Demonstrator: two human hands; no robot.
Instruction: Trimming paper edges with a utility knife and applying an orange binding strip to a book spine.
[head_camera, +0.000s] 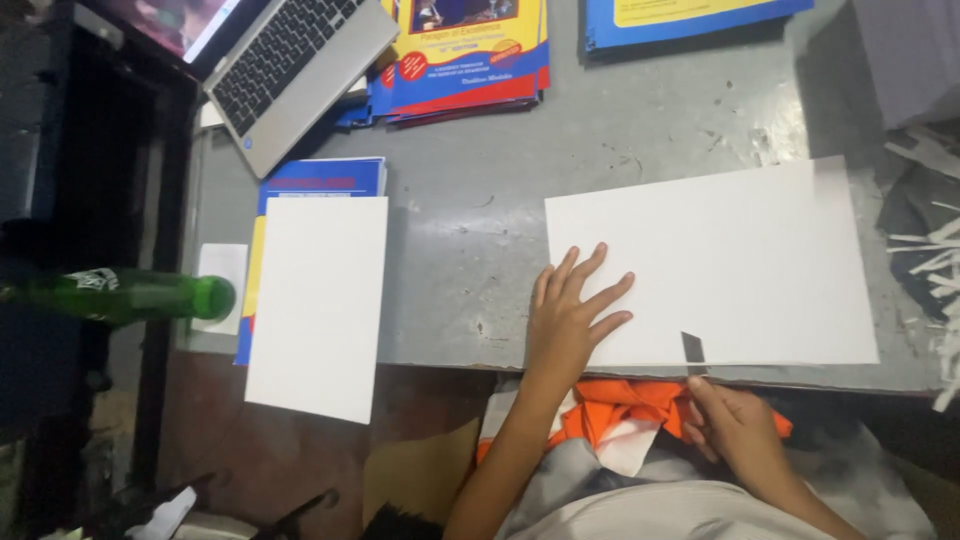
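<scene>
A large white sheet stack (730, 260) lies on the grey metal table (470, 270) near its front edge. My left hand (570, 315) presses flat on the sheet's near left corner, fingers spread. My right hand (735, 425) is below the table edge, closed on a small dark blade (693, 350) whose tip rests on the sheet's front edge.
A second white sheet (318, 305) overhangs the table edge at left, on top of a blue booklet (320, 177). A green bottle (125, 295) lies at far left. A laptop (290, 65), coloured booklets (465, 55) and paper strips (935, 250) border the table.
</scene>
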